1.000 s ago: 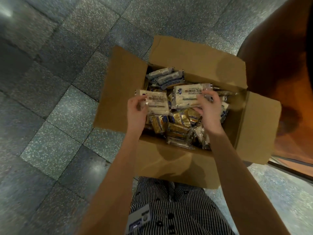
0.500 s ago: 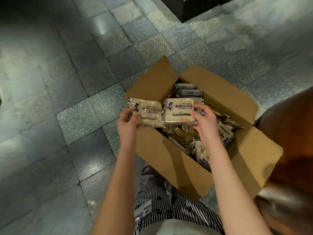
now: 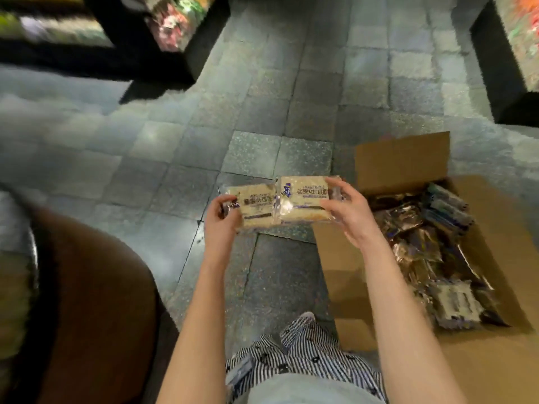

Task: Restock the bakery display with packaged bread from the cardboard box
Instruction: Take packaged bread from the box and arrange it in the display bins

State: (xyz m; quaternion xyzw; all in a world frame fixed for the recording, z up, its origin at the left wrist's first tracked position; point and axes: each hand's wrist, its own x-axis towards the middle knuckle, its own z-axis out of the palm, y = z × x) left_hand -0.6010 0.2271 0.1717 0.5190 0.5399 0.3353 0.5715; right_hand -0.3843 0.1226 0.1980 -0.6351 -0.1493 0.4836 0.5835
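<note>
Beside box (image 3: 344, 272) | left hand (image 3: 218, 221), right hand (image 3: 350, 212) grip bread packs (image 3: 303, 199) | print blurred

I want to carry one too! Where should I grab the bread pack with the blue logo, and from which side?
Grab the bread pack by a short end, coming from the side, as the right hand does: thumb on the printed face, fingers round the edge. It's a flat slab, so probably pinch gently across its thin way.

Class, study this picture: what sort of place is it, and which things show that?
Probably a shop floor, perhaps a supermarket aisle. Dark display stands hold blurred, colourful goods, an open cardboard box of wrapped packets sits on the tiled floor, and the left hand and right hand hold packaged bread.
</note>
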